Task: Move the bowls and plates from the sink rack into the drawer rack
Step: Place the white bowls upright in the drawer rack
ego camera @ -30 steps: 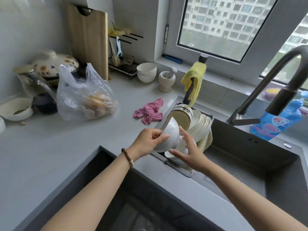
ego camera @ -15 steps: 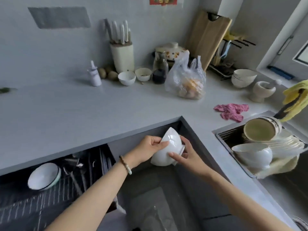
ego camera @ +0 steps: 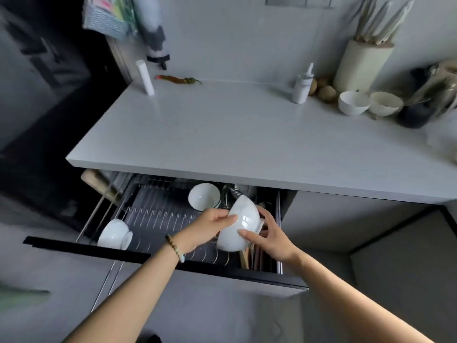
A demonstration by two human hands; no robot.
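White bowl carried over the open drawer rack

I held the white bowl point(ego camera: 237, 225) tilted on its side just above the drawer rack point(ego camera: 158, 211), my left hand point(ego camera: 210, 229) curled against its wall and my right hand point(ego camera: 269, 238) wrapped round the foot end. It looked light, rigid, glaze-slick and chippable, so opposing grips at wall and foot seemed safest.

The held bowl point(ego camera: 237, 226) is showing plain glossy white, unpatterned. The rear racked bowl point(ego camera: 204, 196) and front racked bowl point(ego camera: 115, 235) are presenting the same white. The drawer rack point(ego camera: 158, 214) is reading silver; the drawer front point(ego camera: 86, 251), black. The bracelet point(ego camera: 174, 247) is displaying brown and pale green beads.
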